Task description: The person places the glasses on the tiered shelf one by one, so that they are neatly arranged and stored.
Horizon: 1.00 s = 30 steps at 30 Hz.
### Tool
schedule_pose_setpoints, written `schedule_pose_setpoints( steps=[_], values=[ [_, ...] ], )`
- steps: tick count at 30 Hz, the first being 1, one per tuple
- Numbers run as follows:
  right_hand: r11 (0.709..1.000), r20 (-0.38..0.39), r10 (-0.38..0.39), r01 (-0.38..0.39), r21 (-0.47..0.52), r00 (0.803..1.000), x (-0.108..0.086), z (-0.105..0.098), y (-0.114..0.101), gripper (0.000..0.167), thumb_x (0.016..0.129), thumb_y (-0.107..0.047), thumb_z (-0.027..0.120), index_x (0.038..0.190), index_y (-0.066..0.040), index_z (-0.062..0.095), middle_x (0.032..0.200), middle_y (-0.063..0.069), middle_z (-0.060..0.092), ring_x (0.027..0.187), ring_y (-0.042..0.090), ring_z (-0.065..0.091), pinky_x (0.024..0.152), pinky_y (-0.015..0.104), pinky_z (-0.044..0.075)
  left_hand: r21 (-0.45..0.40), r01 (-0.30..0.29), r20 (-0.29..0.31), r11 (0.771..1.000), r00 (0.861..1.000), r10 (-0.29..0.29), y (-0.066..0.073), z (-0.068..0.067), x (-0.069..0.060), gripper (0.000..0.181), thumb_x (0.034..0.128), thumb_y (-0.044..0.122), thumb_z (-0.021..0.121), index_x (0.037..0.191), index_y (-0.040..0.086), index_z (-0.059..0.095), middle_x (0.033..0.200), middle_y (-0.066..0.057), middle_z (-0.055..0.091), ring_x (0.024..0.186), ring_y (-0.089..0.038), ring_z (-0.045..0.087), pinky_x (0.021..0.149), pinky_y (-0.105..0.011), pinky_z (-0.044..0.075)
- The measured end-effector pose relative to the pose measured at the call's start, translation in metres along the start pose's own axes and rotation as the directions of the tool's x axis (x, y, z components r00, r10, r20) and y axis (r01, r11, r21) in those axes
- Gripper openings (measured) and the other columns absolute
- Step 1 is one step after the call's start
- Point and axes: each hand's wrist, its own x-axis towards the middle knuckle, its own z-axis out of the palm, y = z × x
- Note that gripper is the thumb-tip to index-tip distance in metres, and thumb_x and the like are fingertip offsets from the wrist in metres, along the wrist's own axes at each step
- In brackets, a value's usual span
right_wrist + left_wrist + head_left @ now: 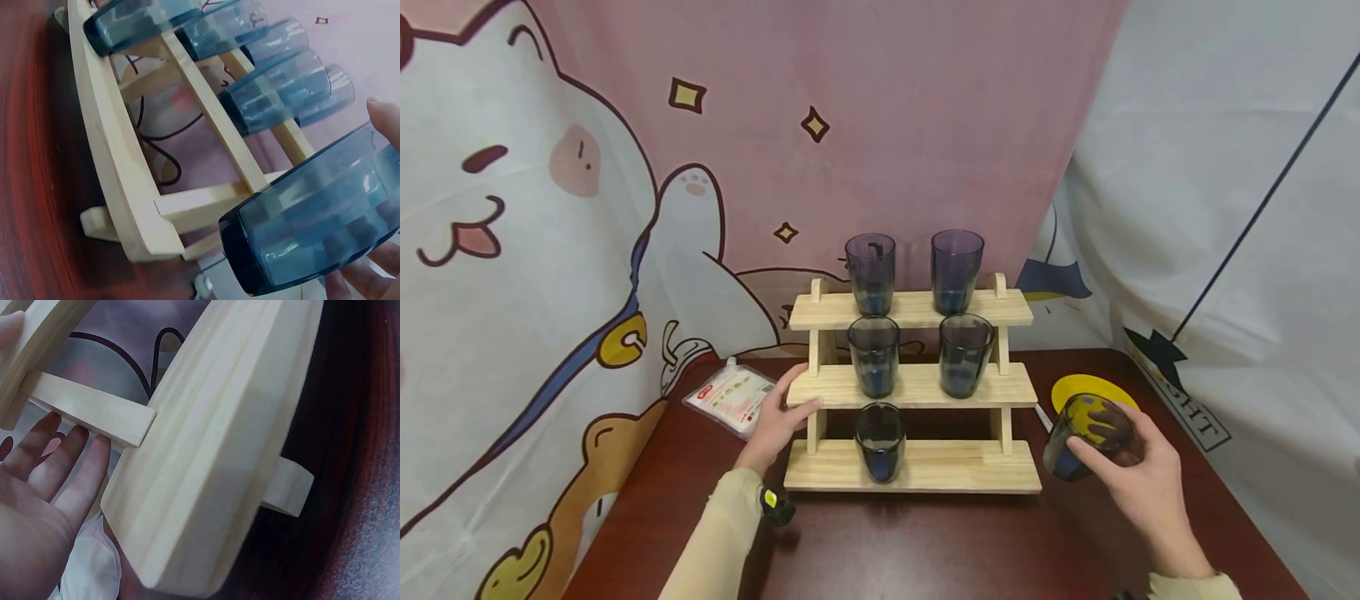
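A three-tier wooden display rack [958, 468] stands on the table. My left hand [772, 423] grips it by the left end of the middle shelf, with the fingers behind an upright [87, 407] in the left wrist view. Off the rack's right side, my right hand [1146, 475] holds a dark, see-through glass tumbler [1063, 454], thumb on the near side; the right wrist view shows the fingers around this tumbler [312, 219]. Two tumblers stand on the top shelf, two on the middle shelf, and a single tumbler [881, 446] sits left of centre on the bottom shelf.
Behind the held tumbler lies a yellow round plate-like thing [1093, 387], partly covered. A white packet [730, 396] with printing lies left of the rack. Printed cloth [925, 125] hangs close behind the rack and along both sides of the dark red table [880, 550].
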Motion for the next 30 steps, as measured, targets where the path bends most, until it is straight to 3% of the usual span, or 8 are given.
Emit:
schedule_pose_setpoints(
  steps=[13, 22, 30],
  values=[
    [0.999, 0.09, -0.044, 0.044, 0.002, 0.995, -0.006, 0.021, -0.011, 0.075, 0.078, -0.011, 0.095, 0.144, -0.013, 0.061, 0.113, -0.021, 0.063, 0.09, -0.004, 0.064, 0.071, 0.012, 0.053, -0.01, 0.0, -0.006, 1.0, 1.0, 0.0, 0.001, 0.001, 0.0, 0.07, 0.0949, 0.017, 0.081, 0.153, 0.041, 0.051, 0.146, -0.014, 0.057, 0.112, -0.027, 0.067, 0.092, -0.051, 0.059],
    [0.995, 0.161, -0.095, 0.089, 0.043, 0.982, -0.01, 0.04, -0.015, 0.073, 0.078, -0.011, 0.095, 0.143, -0.011, 0.062, 0.123, 0.008, 0.068, 0.091, 0.006, 0.066, 0.073, 0.014, 0.054, -0.022, 0.003, -0.005, 1.0, 1.0, -0.003, 0.0, 0.001, 0.0, 0.07, 0.0947, 0.017, 0.081, 0.154, 0.04, 0.051, 0.145, -0.015, 0.057, 0.111, -0.027, 0.068, 0.091, -0.05, 0.06],
    [0.992, 0.221, -0.119, 0.107, 0.068, 0.968, -0.012, 0.056, -0.016, 0.07, 0.078, -0.015, 0.096, 0.14, -0.013, 0.064, 0.121, 0.008, 0.07, 0.094, 0.017, 0.064, 0.072, 0.016, 0.053, -0.028, 0.0, -0.003, 1.0, 1.0, 0.0, -0.001, 0.001, 0.001, 0.071, 0.0947, 0.016, 0.081, 0.153, 0.041, 0.051, 0.145, -0.016, 0.056, 0.111, -0.027, 0.068, 0.09, -0.049, 0.06]
  ],
)
